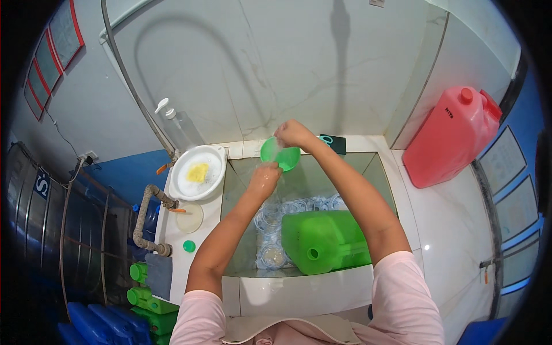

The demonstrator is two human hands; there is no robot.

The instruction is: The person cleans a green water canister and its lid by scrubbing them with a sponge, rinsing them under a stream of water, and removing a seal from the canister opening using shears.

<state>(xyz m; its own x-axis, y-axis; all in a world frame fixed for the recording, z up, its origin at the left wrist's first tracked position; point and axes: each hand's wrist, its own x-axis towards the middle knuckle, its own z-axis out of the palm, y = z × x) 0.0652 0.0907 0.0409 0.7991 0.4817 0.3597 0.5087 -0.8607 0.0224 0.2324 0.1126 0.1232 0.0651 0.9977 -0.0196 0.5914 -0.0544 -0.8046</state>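
Over the back edge of a glass-sided sink [241,259], my two hands are close together at a small green bowl [289,159], possibly a funnel. My left hand [264,179] is closed at its near left rim, with wet-looking skin. At the far rim, my right hand [293,133] is closed, fingers curled inward. A pale, blurred streak crosses the bowl between them; whether it is water or clear film I cannot tell. Below my forearms, a green jug [310,233] lies on its side in the sink with its mouth uncovered. Clear plastic rings or lids [270,221] lie around it.
On the left ledge are a white basin [217,183] with a yellow sponge [198,172], a pump bottle [181,129], a round pale lid [190,217], a green cap [189,246] and pipe taps [144,218]. Scissors [326,140] lie behind; a red jerrycan [451,138] stands right.
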